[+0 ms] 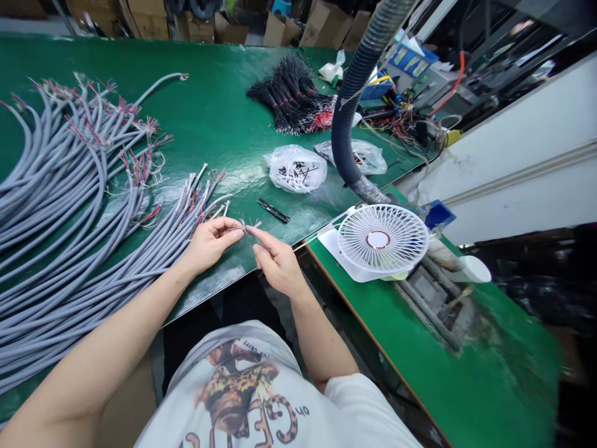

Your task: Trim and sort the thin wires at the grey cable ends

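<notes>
My left hand is closed in a pinch on thin wires above the table's front edge. Close against it, my right hand pinches the same small cluster of strands between thumb and forefinger. A thin pale strand sticks out to the right of my right hand. Beside my left hand lies a bundle of grey cables with stripped ends and coloured inner wires. Just beyond my hands, black thread snips rest on the green table.
More grey cables spread over the left side. Farther back are bundled black wires and a clear bag of small parts. A black flexible hose hangs down at the right, near a white fan on a second green table.
</notes>
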`<state>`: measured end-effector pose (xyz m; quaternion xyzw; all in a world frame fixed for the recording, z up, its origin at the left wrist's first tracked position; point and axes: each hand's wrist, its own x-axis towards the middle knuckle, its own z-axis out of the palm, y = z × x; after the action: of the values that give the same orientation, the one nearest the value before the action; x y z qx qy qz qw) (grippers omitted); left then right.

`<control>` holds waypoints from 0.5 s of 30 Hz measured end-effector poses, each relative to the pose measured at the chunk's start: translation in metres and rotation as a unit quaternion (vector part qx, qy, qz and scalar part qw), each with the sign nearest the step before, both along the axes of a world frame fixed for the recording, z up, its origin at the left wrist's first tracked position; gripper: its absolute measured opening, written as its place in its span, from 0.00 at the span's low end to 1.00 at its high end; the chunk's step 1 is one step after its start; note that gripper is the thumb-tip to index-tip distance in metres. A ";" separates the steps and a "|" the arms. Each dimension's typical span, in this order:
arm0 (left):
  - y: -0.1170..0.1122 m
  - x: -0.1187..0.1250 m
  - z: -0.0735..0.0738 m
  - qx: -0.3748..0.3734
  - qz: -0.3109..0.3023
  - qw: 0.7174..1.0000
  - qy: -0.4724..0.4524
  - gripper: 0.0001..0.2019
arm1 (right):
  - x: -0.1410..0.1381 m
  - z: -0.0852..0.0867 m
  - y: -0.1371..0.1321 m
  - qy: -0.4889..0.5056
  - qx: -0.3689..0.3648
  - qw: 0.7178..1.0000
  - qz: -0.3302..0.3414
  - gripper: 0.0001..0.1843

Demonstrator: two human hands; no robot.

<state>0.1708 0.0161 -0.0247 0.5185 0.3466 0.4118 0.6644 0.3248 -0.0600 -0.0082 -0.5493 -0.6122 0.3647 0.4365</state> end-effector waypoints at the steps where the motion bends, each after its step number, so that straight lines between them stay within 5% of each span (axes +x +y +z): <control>1: 0.000 0.000 0.000 0.001 0.001 1.000 0.000 0.13 | 0.000 0.001 0.000 0.009 -0.005 1.000 0.005 0.22; 15: 0.000 0.000 0.000 0.011 0.022 1.000 0.009 0.13 | 0.001 0.004 0.004 0.053 -0.030 0.998 0.012 0.23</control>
<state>0.1712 0.0161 -0.0249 0.5220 0.3596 0.4257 0.6457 0.3256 -0.0558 -0.0047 -0.5348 -0.5834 0.4163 0.4476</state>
